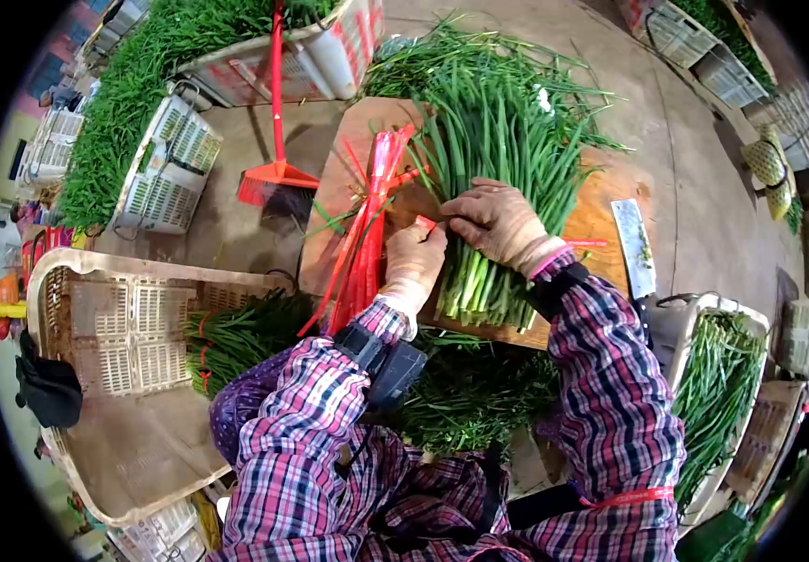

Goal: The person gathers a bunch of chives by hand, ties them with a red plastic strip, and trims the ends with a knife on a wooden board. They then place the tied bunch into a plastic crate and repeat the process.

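Note:
A thick bundle of green stalks (pixel 507 140) lies on a wooden board (pixel 610 197), its pale cut ends toward me. My gloved right hand (pixel 498 223) rests on the bundle's left side, fingers bent over the stalks. Left of it, my gloved left hand (pixel 414 258) is closed on a piece of red tape, whose short end shows above the fingers. A bunch of red tape strips (pixel 371 225) lies on the board beside my left hand. A cleaver (pixel 634 248) lies at the board's right edge.
At the left stands a large crate (pixel 133 431) with tied green bunches (pixel 245 337) in it. A red broom (pixel 278 173) stands beyond the board. Another crate of greens (pixel 723 375) is at the right. Loose greens (pixel 479 389) lie below the board. More crates stand around.

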`<act>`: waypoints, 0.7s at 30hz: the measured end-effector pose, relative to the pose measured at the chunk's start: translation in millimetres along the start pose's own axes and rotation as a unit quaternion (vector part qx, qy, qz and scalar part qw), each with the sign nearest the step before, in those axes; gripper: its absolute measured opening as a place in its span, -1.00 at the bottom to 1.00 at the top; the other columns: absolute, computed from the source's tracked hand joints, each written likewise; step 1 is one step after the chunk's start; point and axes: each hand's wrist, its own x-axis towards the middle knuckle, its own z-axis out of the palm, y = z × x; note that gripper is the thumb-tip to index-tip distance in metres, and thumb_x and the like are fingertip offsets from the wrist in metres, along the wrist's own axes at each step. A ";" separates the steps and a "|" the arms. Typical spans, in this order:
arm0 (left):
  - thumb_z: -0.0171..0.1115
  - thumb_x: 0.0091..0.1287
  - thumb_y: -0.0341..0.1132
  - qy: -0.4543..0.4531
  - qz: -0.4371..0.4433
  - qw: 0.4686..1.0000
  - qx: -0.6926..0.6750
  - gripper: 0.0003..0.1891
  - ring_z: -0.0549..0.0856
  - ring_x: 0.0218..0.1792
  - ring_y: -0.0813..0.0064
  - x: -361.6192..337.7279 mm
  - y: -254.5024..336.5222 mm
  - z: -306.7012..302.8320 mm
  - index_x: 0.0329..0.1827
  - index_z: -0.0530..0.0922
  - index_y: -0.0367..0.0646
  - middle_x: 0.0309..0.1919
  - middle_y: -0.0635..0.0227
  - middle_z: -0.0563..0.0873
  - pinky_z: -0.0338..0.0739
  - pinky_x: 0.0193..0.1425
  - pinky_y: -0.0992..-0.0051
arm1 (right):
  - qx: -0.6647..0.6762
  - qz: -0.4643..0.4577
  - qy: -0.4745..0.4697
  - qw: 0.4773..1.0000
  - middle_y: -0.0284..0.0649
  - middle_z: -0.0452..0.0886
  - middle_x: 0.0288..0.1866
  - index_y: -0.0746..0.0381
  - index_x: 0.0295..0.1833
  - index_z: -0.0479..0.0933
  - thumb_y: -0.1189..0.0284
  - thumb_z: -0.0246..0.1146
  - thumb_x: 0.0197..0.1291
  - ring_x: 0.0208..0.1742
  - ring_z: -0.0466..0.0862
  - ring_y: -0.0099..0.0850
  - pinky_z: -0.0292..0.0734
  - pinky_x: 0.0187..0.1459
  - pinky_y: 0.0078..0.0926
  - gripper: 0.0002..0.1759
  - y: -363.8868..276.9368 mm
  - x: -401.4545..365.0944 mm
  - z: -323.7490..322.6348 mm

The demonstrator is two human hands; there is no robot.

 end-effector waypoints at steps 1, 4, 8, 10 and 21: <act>0.18 0.23 -0.17 -0.014 -0.012 1.000 -0.013 -0.68 0.65 -0.35 -0.03 3.1 -7.3 3.3 -0.39 0.59 -0.32 -0.46 -0.10 0.64 0.49 -0.24 0.21 | -0.005 -0.009 0.008 1.000 -0.16 0.66 -0.25 0.17 -0.12 0.61 0.34 0.28 0.11 -0.09 0.62 -0.17 0.38 0.20 -0.24 -0.77 -2.1 2.0 -2.4; 0.19 0.24 -0.19 -0.076 -0.088 0.993 0.000 -0.68 0.67 -0.42 0.13 12.4 -3.4 -0.5 -0.39 0.60 -0.37 -0.49 -0.07 0.65 0.47 -0.26 0.26 | 0.055 -0.005 0.060 0.997 -0.10 0.64 -0.17 0.23 -0.10 0.59 0.40 0.33 0.08 -0.09 0.61 -0.11 0.50 0.02 -0.30 -0.74 -14.0 2.3 -22.1; 0.19 0.25 -0.17 -0.064 -0.040 0.997 -0.004 -0.65 0.69 -0.37 0.08 12.5 -4.0 -7.6 -0.37 0.60 -0.38 -0.46 -0.05 0.67 0.47 -0.21 0.27 | 0.126 0.120 0.197 0.965 -0.15 0.68 -0.16 0.16 -0.07 0.63 0.39 0.34 0.11 -0.11 0.65 -0.25 0.53 -0.04 -0.34 -0.75 -28.5 -28.2 -81.8; 0.18 0.26 -0.18 -0.056 -0.010 0.998 0.019 -0.66 0.67 -0.32 0.05 18.2 -13.6 -7.2 -0.34 0.59 -0.40 -0.43 -0.05 0.67 0.48 -0.20 0.27 | 0.104 0.191 0.241 0.946 -0.18 0.70 -0.21 0.15 -0.08 0.65 0.39 0.32 0.15 -0.16 0.67 -0.35 0.53 -0.06 -0.41 -0.79 -13.8 -55.3 -102.5; 0.19 0.28 -0.30 -0.065 -0.035 0.997 -0.019 -0.75 0.45 -0.51 0.60 10.5 0.9 -16.9 -0.33 0.63 -0.39 -0.57 0.38 0.62 0.39 -0.35 0.44 | -0.246 0.294 -0.062 0.921 -0.10 0.60 -0.26 0.16 -0.15 0.56 0.33 0.31 0.05 -0.13 0.59 -0.07 0.48 -0.09 -0.16 -0.76 47.5 -127.4 -64.1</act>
